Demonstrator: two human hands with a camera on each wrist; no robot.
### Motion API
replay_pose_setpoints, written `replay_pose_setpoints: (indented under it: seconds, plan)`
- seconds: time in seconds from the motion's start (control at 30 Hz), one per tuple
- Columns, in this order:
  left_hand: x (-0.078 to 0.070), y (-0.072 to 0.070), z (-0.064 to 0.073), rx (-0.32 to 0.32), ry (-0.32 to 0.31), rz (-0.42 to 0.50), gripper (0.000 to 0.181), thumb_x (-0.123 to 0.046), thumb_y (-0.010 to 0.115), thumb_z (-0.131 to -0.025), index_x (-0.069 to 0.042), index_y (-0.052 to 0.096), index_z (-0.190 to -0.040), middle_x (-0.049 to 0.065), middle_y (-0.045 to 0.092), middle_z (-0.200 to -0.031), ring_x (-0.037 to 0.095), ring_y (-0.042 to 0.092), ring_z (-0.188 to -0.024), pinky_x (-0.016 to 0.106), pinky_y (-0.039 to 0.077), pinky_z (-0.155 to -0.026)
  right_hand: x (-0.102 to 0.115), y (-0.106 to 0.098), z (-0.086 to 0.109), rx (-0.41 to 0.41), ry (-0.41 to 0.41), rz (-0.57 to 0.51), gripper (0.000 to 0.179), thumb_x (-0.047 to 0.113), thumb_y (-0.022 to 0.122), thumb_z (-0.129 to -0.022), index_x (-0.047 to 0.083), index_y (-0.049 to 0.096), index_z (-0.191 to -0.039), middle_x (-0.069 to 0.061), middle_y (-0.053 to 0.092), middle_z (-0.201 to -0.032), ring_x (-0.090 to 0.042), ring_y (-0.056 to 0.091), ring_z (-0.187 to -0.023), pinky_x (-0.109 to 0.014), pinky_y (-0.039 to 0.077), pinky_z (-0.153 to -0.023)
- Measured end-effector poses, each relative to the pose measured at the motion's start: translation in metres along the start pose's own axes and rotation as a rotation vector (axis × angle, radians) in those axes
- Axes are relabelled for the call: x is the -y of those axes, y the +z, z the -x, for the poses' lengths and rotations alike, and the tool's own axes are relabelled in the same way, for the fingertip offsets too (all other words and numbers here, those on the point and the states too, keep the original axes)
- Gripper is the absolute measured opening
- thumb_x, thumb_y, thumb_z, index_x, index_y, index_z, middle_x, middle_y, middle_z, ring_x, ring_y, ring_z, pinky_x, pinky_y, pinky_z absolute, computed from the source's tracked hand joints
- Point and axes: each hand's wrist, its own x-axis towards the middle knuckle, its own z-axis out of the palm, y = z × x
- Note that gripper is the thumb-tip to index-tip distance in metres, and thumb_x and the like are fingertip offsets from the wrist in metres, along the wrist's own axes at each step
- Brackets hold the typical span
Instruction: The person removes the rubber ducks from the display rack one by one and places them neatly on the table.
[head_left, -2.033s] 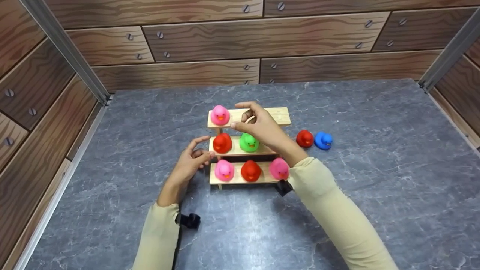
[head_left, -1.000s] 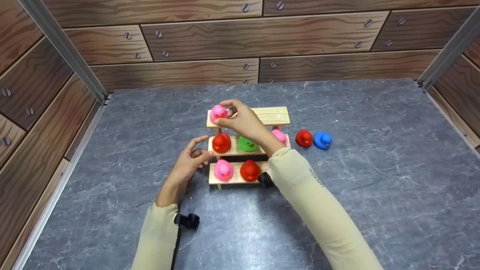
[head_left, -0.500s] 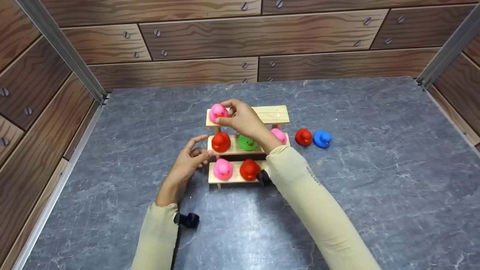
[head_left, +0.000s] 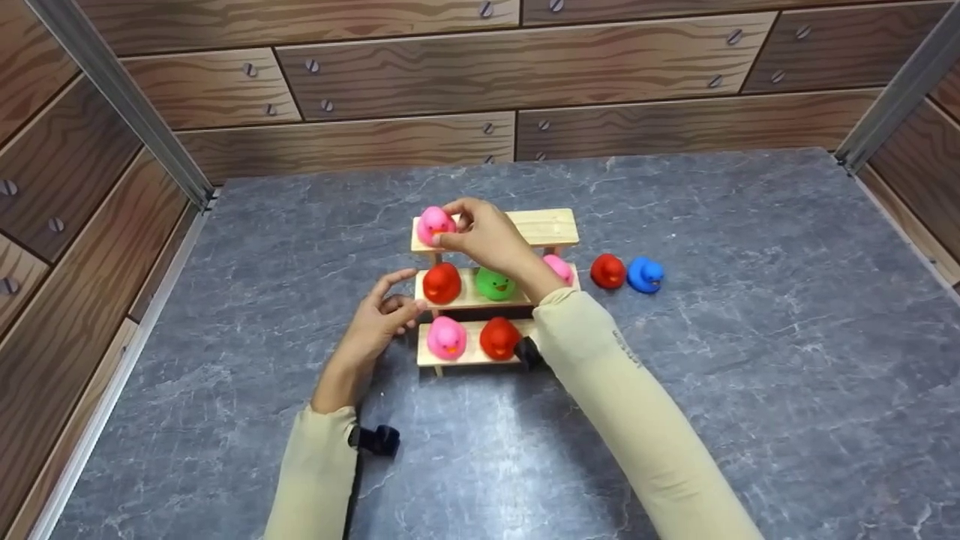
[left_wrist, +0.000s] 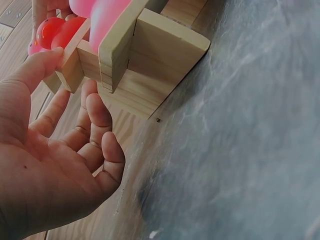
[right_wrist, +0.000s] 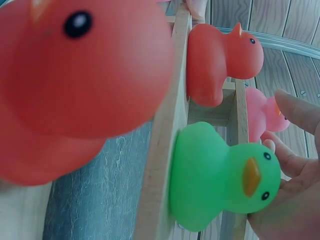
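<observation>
On a three-tier wooden stand [head_left: 551,226] sit several rubber ducks. My right hand [head_left: 487,236] pinches the pink duck [head_left: 433,226] at the left end of the top tier, thumb in front and index finger behind. My left hand [head_left: 379,316] holds the left end of the middle tier between thumb and index finger; its other fingers curl loosely, as the left wrist view shows. A red duck [head_left: 442,283], a green duck [head_left: 494,284] and a partly hidden pink duck [head_left: 559,268] occupy the middle tier. Below stand another pink duck [head_left: 446,337] and another red duck [head_left: 499,338].
Right of the stand, a loose red duck [head_left: 608,271] and a blue duck [head_left: 646,275] rest on the grey marbled table [head_left: 750,337]. Wood-patterned walls [head_left: 397,75] enclose the back and sides. My right sleeve covers the bottom tier's right end.
My right hand moved left along the top tier and took hold of the pink duck, which stays in place. The left hand has kept its position. My right sleeve now hides the lower right pink duck.
</observation>
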Motion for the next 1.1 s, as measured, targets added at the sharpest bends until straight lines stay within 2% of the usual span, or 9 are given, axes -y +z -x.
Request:
replay_pose_setpoints:
  seconds: [0.43,0.7,0.87,1.1]
  plan:
    - [-0.002,0.0,0.001,0.005,-0.003,0.009,0.054,-0.01,0.066,-0.089,-0.015,0.046,-0.14,-0.005,0.063,-0.079,0.01,0.053,-0.068,0.022,0.042,-0.064,0.001,-0.001,0.003,-0.007,0.007,0.022,0.039,0.022,0.071,-0.088,0.007,0.059,-0.122,-0.003,0.053,-0.092,-0.015,0.048,-0.083,-0.023,0.041,-0.073]
    - [-0.001,0.0,0.0,0.008,0.008,-0.011,0.054,-0.01,0.067,-0.089,-0.014,0.046,-0.139,-0.005,0.063,-0.079,0.011,0.052,-0.068,0.022,0.041,-0.064,-0.001,-0.007,0.006,-0.006,-0.011,0.003,0.039,0.019,0.069,-0.089,0.005,0.056,-0.123,-0.002,0.051,-0.093,-0.015,0.048,-0.087,-0.023,0.04,-0.075]
    - [-0.001,0.0,0.001,-0.002,0.001,-0.009,0.054,-0.011,0.067,-0.089,-0.015,0.047,-0.139,-0.004,0.063,-0.077,0.011,0.051,-0.068,0.022,0.04,-0.063,-0.002,-0.012,0.008,-0.009,-0.026,0.017,0.037,0.019,0.067,-0.091,0.004,0.056,-0.123,-0.002,0.05,-0.093,-0.015,0.047,-0.085,-0.023,0.039,-0.072]
    - [-0.002,0.0,0.002,0.002,-0.003,0.0,0.054,-0.013,0.068,-0.089,-0.016,0.047,-0.139,-0.005,0.06,-0.076,0.01,0.052,-0.068,0.022,0.04,-0.063,-0.002,-0.017,0.01,-0.031,-0.021,-0.029,0.037,0.018,0.066,-0.091,0.005,0.055,-0.124,-0.002,0.051,-0.092,-0.014,0.048,-0.084,-0.022,0.041,-0.071]
